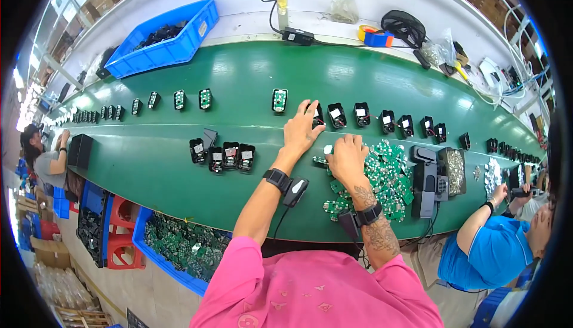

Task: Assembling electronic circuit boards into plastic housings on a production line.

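Note:
My left hand (301,128) reaches over the green bench, its thumb and fingers around a small black plastic housing (318,117) in the far row. The hand hides part of that housing. Close by on the right, my right hand (347,158) is closed, fingers curled down at the upper left edge of a heap of green circuit boards (388,176). A small white part (327,149) shows beside its fingertips; what they pinch is hidden. Right of my left hand, more open black housings (362,114) with wires stand in line. To its left sits a housing with a green board inside (279,100).
Several black housings (231,156) stand grouped left of my forearms. A black device (424,182) and a tray of small parts (455,172) border the heap. A blue bin (164,39) lies at the back left. A co-worker in a blue shirt (495,241) sits at right.

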A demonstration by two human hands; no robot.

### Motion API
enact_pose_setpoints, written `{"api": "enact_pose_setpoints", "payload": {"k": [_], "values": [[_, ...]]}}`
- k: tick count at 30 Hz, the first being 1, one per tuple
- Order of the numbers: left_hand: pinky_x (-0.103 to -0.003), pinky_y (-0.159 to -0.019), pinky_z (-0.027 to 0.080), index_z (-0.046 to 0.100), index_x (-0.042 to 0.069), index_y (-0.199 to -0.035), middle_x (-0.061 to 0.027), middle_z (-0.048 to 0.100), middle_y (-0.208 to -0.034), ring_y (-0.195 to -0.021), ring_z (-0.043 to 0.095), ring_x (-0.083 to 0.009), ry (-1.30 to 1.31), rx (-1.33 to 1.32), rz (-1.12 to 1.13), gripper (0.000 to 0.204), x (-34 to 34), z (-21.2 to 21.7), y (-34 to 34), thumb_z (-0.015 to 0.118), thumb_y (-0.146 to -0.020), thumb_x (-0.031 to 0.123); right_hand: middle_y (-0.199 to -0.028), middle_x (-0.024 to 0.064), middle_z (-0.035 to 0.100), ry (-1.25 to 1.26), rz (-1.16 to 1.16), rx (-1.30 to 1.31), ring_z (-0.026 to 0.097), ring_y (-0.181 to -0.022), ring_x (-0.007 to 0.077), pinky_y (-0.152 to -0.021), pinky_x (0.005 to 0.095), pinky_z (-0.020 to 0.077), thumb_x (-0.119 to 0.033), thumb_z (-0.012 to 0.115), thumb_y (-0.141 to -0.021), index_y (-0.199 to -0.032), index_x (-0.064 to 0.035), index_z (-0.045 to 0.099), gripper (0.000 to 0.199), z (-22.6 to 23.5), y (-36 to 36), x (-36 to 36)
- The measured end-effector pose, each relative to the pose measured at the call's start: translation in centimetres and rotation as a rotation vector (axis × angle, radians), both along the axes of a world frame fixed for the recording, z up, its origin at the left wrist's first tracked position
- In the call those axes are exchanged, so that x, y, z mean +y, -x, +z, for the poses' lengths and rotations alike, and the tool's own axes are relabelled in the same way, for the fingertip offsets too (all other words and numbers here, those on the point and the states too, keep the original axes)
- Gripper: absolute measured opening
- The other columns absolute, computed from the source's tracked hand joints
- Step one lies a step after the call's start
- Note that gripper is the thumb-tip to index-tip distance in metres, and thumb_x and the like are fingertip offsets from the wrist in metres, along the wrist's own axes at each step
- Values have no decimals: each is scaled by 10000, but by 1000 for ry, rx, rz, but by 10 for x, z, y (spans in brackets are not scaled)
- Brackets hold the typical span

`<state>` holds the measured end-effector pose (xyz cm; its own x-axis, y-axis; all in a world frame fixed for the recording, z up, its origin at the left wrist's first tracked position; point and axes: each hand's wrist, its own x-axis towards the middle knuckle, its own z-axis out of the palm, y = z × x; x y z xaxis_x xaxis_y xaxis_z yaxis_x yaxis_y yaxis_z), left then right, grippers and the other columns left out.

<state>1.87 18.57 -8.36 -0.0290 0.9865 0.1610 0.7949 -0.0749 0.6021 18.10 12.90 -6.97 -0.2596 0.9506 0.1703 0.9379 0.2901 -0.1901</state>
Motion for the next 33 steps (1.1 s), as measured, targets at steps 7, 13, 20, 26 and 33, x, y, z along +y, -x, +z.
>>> {"api": "enact_pose_setpoints", "payload": {"k": [7,13,20,26,33], "values": [[-274,-749,573,572,153,-1391,-91,562,-1205,-1059,637,-200,-91,-1184,57,448,-32,0,9,630,-970,293,-952,94,644,-23,70,209,575,-980,319,-851,499,413,-166,758,-791,-949,-51,619,240,-1,-1,6],[-237,-667,566,519,134,-1432,-64,585,-1180,-887,617,-154,211,-1908,55,396,-129,6,18,476,-1056,253,-798,31,615,176,-72,1351,589,-659,123,-467,266,438,-96,642,-950,-980,-35,590,86,20,-3,-15],[-273,-654,530,689,104,-1259,-121,570,-1137,-1024,539,-146,296,-956,74,307,-173,18,-4,546,-1016,225,-848,25,632,725,-12,1664,593,-594,87,-501,202,480,-60,620,-962,-1036,22,606,112,40,-14,-70],[-427,-951,461,690,110,-1234,-178,636,-1097,-1289,405,-323,-41,-534,-82,402,-178,11,-10,576,-869,-13,-1011,86,657,776,98,1585,675,-725,106,-605,210,557,12,679,-900,-1144,42,586,263,42,-4,-83],[-401,-962,477,668,41,-1164,-184,462,-1370,-1207,528,-285,22,-618,-61,318,-181,14,-8,607,-859,-26,-1025,40,552,722,68,1445,641,-680,79,-561,184,509,-2,703,-889,-1129,30,628,253,34,1,-88]]}}
